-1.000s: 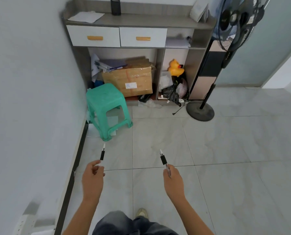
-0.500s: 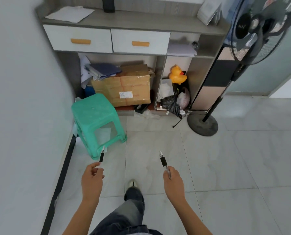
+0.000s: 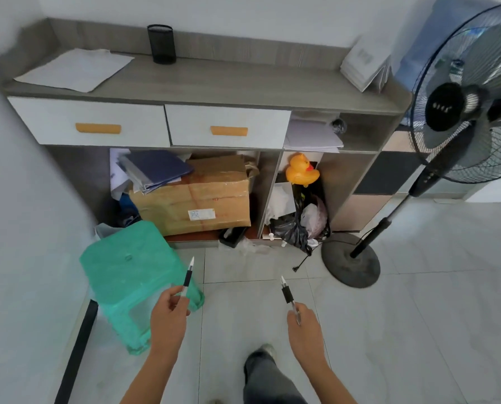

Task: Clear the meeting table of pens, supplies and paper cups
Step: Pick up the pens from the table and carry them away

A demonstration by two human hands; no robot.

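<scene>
My left hand [image 3: 167,319] pinches a pen [image 3: 188,277] with a black grip, tip pointing up and away, in front of a green plastic stool [image 3: 127,275]. A second pen [image 3: 287,294] of the same kind is pinched in my right hand [image 3: 306,333], its tip also pointing away over the tiled floor. On the grey cabinet top [image 3: 229,83] ahead stands a black mesh pen holder [image 3: 162,43], well beyond both hands. The meeting table is out of view.
White paper [image 3: 74,70] lies on the cabinet's left end, booklets [image 3: 366,68] on its right. Under the two drawers sit a cardboard box [image 3: 197,199], folders, a rubber duck [image 3: 301,170] and bags. A standing fan [image 3: 465,112] with a round base [image 3: 350,262] stands at right.
I have walked toward the cabinet: it, the stool and the fan now look larger and closer. Both hands still hold their pens in the same way.
</scene>
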